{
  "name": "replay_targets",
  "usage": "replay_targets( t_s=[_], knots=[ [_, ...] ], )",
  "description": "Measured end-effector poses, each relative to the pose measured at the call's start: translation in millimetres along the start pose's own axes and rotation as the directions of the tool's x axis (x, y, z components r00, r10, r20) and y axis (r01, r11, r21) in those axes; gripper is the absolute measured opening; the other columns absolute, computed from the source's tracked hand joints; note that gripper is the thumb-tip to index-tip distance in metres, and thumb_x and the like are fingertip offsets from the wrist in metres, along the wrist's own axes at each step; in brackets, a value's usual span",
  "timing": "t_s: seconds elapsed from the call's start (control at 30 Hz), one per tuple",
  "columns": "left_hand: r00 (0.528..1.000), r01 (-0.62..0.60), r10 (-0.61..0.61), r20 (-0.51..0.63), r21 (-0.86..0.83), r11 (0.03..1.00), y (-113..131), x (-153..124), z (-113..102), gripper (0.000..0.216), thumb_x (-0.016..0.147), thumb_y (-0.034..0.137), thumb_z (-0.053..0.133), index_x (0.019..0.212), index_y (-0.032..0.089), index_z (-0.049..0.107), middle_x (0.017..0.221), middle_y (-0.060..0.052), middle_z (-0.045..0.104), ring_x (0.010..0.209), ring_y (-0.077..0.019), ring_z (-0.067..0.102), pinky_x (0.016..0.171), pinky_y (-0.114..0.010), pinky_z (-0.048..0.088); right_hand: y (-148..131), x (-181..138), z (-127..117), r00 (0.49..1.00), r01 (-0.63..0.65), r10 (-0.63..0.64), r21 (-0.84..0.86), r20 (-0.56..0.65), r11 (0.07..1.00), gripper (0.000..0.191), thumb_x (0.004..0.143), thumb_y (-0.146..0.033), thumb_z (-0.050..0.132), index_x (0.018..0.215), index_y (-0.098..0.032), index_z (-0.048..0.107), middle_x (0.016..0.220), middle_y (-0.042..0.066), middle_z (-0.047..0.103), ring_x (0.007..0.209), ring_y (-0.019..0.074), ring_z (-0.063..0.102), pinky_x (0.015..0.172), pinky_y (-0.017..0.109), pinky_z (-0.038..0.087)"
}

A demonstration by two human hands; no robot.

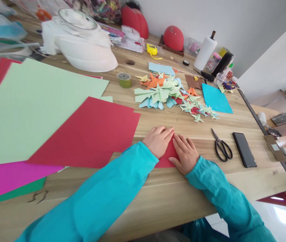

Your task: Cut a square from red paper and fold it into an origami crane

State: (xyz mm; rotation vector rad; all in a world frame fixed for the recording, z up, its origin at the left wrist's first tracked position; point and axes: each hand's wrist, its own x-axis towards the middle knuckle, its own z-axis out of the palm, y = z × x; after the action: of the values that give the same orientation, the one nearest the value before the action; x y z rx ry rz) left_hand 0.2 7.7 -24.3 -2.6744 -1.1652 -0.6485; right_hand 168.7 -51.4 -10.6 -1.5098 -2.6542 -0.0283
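A small folded piece of red paper (167, 160) lies on the wooden table in front of me. My left hand (158, 139) presses on its left side with the fingers stretched out toward the tip. On the right side, my right hand (185, 153) lies flat with its thumb spread across the paper. The fingertips of both hands come close together near the top point, and the hands cover much of the sheet. Beyond them is a pile of folded paper stars and birds (161, 92) in pale green, blue, orange and red.
Large red sheets (89, 134) and pale green sheets (32, 111) spread over the left side. Black-handled scissors (222, 146) and a phone (244, 149) lie to the right. Farther back are a spool (124, 80), a blue sheet (216, 98) and a yellow tape measure (152, 49).
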Motion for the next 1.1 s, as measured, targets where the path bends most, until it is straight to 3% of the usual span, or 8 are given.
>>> replay_targets(
  t_s=[0.5, 0.73, 1.1],
  knots=[
    [0.999, -0.041, 0.041, 0.018, -0.004, 0.999, -6, 1, -1, 0.034, 0.087, 0.014, 0.042, 0.115, 0.012, 0.061, 0.122, -0.007, 0.061, 0.096, -0.0243, 0.053, 0.072, -0.039, 0.045, -1, -4, 0, 0.997, -0.019, 0.021, 0.031, -0.070, 0.999, 0.063, 0.088, -0.047, 0.041, 0.136, -0.006, 0.038, 0.143, 0.015, 0.037, 0.133, 0.0271, 0.030, 0.108, 0.047, 0.026],
    [0.999, -0.034, 0.034, 0.011, -0.020, 0.999, -5, 2, -2, 0.034, 0.087, 0.016, 0.042, 0.115, 0.012, 0.061, 0.122, -0.007, 0.061, 0.096, -0.0241, 0.053, 0.072, -0.039, 0.045, -2, -6, -2, 0.999, -0.019, 0.019, 0.017, -0.046, 1.000, 0.063, 0.089, -0.050, 0.038, 0.135, -0.007, 0.040, 0.145, 0.013, 0.035, 0.134, 0.0272, 0.029, 0.109, 0.046, 0.025],
    [0.993, 0.012, -0.001, 0.116, -0.100, 0.995, -1, 4, -14, 0.041, 0.085, 0.030, 0.046, 0.119, 0.010, 0.059, 0.129, -0.009, 0.056, 0.101, -0.0280, 0.049, 0.078, -0.043, 0.043, -2, -5, -2, 0.999, -0.016, 0.017, 0.015, -0.048, 1.000, 0.064, 0.087, -0.050, 0.043, 0.136, -0.009, 0.039, 0.144, 0.014, 0.036, 0.134, 0.0271, 0.029, 0.108, 0.047, 0.026]
  ],
)
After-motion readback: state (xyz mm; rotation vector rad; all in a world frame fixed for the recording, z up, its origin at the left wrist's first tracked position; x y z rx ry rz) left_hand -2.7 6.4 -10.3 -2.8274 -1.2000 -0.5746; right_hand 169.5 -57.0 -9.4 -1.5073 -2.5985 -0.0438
